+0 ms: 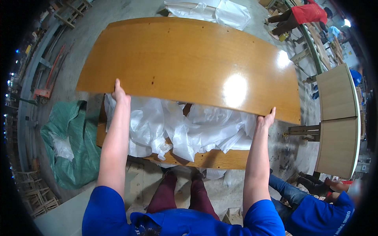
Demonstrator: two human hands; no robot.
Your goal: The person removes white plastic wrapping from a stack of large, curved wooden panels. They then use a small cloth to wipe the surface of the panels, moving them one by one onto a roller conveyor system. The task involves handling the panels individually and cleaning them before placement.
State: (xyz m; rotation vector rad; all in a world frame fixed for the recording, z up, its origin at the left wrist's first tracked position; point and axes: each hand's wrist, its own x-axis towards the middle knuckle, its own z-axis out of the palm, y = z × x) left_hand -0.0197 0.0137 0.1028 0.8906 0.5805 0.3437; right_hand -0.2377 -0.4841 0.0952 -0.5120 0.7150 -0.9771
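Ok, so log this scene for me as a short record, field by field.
Left hand: grips the near edge of a glossy brown board, thumb on top
Right hand: grips the same edge, farther right
Beyond near edge, toward wearer: crumpled white plastic sheeting on a brown wooden piece
Left side: green sack
Right side: pale panels, co-worker in blue shirt

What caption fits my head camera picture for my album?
Left hand and right hand hold a shiny wooden panel over white wrapping.
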